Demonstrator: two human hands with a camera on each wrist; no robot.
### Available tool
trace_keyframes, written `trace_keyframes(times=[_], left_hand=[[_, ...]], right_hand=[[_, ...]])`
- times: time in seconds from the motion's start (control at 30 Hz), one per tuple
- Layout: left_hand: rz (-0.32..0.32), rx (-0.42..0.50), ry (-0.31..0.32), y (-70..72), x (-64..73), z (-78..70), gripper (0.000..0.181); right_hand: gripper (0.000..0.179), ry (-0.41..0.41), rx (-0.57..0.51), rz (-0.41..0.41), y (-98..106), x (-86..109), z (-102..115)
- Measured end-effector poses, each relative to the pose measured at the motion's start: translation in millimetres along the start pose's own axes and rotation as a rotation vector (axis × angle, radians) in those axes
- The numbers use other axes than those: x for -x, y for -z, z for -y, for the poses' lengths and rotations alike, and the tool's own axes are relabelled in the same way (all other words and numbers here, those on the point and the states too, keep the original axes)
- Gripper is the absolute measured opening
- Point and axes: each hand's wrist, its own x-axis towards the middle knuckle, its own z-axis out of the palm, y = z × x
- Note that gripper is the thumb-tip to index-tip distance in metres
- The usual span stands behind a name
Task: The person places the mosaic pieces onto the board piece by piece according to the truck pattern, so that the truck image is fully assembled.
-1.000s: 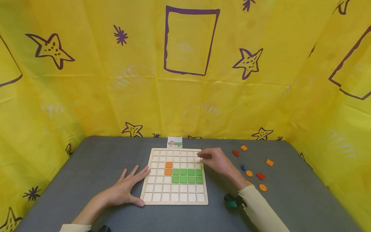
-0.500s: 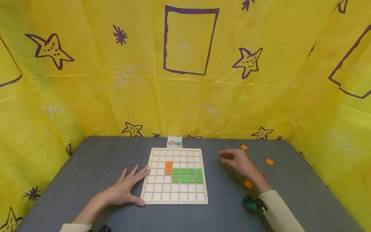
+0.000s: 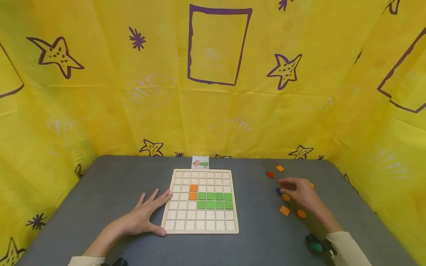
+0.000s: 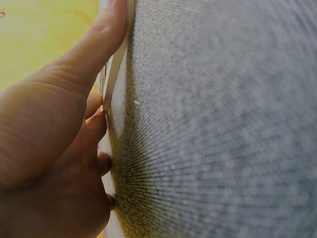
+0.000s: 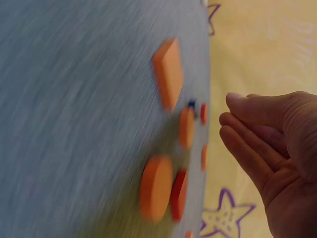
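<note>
The right grip (image 3: 298, 191), thumb and fingers slightly parted with nothing seen held, is poised toward the table's (image 3: 259, 229) right edge, the small blue piece (image 3: 278, 191) just beside its fingertips, well apart from the spread left hand (image 3: 144, 215) by which the grid board's (image 3: 201, 215) left edge is touched.

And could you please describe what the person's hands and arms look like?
The left hand and right hand are ungloved. The sleeves are pale cream. A black-and-green item sits by the right sleeve; part of a black item shows by the left one.
</note>
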Motion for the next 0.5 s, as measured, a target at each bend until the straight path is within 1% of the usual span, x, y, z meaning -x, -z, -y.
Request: trace_keyframes(times=[0.1, 0.27, 0.33, 0.5], left_hand=[[-0.006, 0.003, -0.007, 0.6, 1.1, 0.4, 0.112], [-0.008, -0.002, -0.011, 1.0, 1.0, 0.2, 0.112], [-0.006, -0.005, -0.010, 0.7, 0.3, -0.1, 0.113], [-0.004, 0.004, -0.006, 0.7, -0.1, -0.5, 0.113]], right_hand=[[0.028, 0.000, 0.027, -0.013, 7, 8.1, -8], [0.029, 0.023, 0.123, -0.057, 16, 22.5, -21], [0.030, 0.012, 0.150, -0.064, 18, 28.6, -25], [0.032, -0.075, 0.128, -0.038, 21, 40.7, -25]])
